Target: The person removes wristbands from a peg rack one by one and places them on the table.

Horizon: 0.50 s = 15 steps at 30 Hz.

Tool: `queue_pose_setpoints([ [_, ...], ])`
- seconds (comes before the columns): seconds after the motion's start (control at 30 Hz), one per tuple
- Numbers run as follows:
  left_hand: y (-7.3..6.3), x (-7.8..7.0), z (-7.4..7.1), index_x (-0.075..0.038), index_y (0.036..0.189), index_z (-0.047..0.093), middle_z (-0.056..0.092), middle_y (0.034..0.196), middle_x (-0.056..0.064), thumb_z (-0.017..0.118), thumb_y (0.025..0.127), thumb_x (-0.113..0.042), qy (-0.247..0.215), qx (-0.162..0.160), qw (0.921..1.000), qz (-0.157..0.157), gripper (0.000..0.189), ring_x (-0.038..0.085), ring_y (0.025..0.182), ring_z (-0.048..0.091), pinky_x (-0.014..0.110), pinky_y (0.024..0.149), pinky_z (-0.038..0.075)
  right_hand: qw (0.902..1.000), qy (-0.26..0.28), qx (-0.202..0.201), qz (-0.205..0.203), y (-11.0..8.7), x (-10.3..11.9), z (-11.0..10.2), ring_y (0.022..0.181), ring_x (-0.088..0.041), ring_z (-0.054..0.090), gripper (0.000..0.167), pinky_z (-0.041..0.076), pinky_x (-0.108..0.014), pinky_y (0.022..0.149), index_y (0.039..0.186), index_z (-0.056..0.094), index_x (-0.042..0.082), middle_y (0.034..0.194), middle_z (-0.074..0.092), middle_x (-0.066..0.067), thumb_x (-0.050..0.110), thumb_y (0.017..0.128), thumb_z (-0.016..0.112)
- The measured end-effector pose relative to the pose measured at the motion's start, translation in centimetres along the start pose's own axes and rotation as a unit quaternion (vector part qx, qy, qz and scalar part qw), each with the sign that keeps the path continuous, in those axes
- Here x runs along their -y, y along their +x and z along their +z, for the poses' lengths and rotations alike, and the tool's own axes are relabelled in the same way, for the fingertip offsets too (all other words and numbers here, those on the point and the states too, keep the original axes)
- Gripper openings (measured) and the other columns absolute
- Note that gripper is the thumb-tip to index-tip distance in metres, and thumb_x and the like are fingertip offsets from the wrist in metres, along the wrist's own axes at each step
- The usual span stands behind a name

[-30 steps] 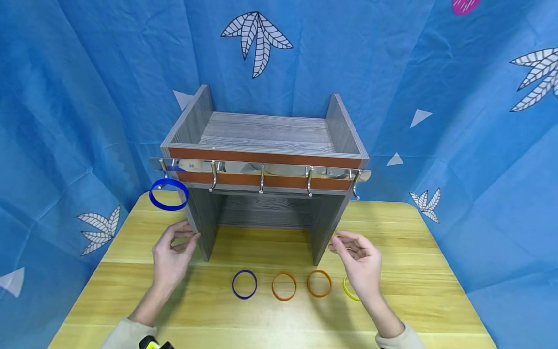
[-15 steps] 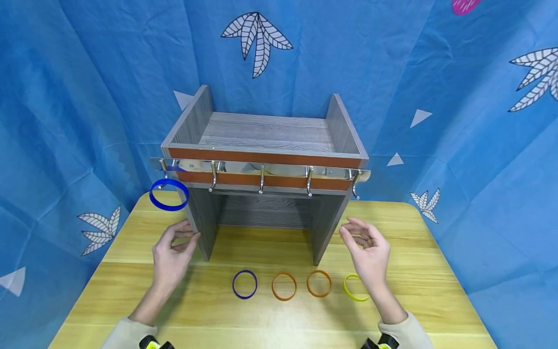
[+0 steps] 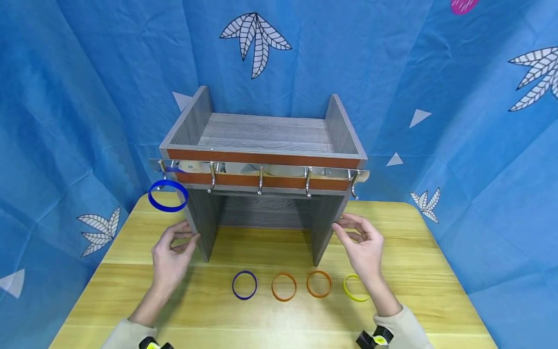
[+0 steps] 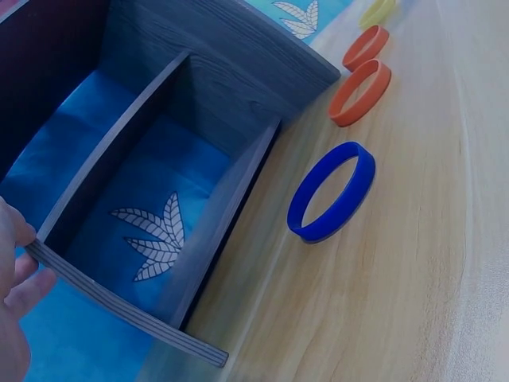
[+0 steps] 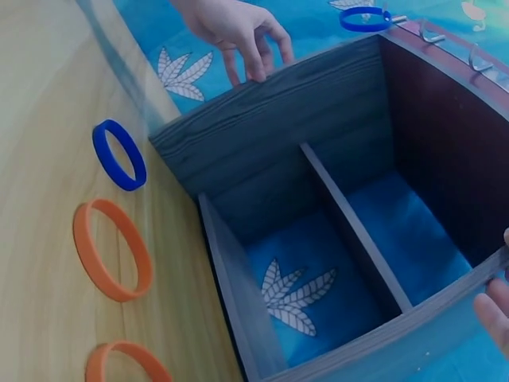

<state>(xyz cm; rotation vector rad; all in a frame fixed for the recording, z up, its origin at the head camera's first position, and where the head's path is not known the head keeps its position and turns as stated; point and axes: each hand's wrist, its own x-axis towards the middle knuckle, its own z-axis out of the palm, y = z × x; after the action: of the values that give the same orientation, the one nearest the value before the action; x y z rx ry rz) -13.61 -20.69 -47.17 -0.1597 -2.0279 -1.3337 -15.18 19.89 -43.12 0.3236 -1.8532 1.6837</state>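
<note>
A grey wood-grain shelf [image 3: 266, 131] stands on the table. My left hand [image 3: 172, 254] pinches the front edge of its left side panel [image 3: 193, 218], thumb in front and fingers on the outer face. On the other side, my right hand [image 3: 364, 245] grips the right panel [image 3: 327, 225] in the same way, and the right wrist view catches its fingertips [image 5: 493, 314] at the panel's edge. A metal rail [image 3: 240, 167] with several hooks runs across the shelf's front. From the leftmost hook hangs a blue wristband [image 3: 167, 209].
In front of the shelf lies a row of wristbands on the wooden table [image 3: 209, 320]: one blue [image 4: 326, 227], an orange one [image 3: 284, 299], a second orange one [image 3: 319, 295] and a yellow one [image 3: 355, 299] near the right forearm. A blue patterned cloth [image 3: 370, 63] surrounds the table.
My right hand drew away from the right panel to the right, then came back and took hold of it higher up. The left hand has stayed in place.
</note>
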Motion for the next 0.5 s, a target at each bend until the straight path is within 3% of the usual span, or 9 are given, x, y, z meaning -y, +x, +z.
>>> queue_pose_setpoints([
  [0.23, 0.05, -0.07, -0.05, 0.006, 0.118, 0.071, 0.075, 0.101, 0.018, 0.076, 0.081, 0.018, -0.001, 0.003, 1.0000, -0.003, 0.040, -0.007, 0.089, 0.069, 0.006, 0.072, 0.061, 0.9998, 0.015, -0.010, 0.006, 0.15, 0.06, 0.54, 0.087, -0.001, 0.073, 0.025, 0.064, -0.012, 0.072, 0.110, 0.071, -0.013, 0.093, 0.075, 0.011, -0.014, 0.086, 0.077],
  [0.5, 0.49, -0.38, -0.65, 0.003, 0.116, 0.074, 0.076, 0.098, 0.004, 0.079, 0.082, 0.015, -0.010, 0.003, 0.9999, -0.005, 0.036, -0.012, 0.085, 0.069, 0.006, 0.070, 0.061, 0.9998, 0.010, -0.015, 0.005, 0.22, -0.07, 0.72, 0.084, -0.001, 0.072, 0.025, 0.063, -0.011, 0.071, 0.110, 0.071, -0.013, 0.092, 0.074, 0.011, -0.014, 0.085, 0.077],
])
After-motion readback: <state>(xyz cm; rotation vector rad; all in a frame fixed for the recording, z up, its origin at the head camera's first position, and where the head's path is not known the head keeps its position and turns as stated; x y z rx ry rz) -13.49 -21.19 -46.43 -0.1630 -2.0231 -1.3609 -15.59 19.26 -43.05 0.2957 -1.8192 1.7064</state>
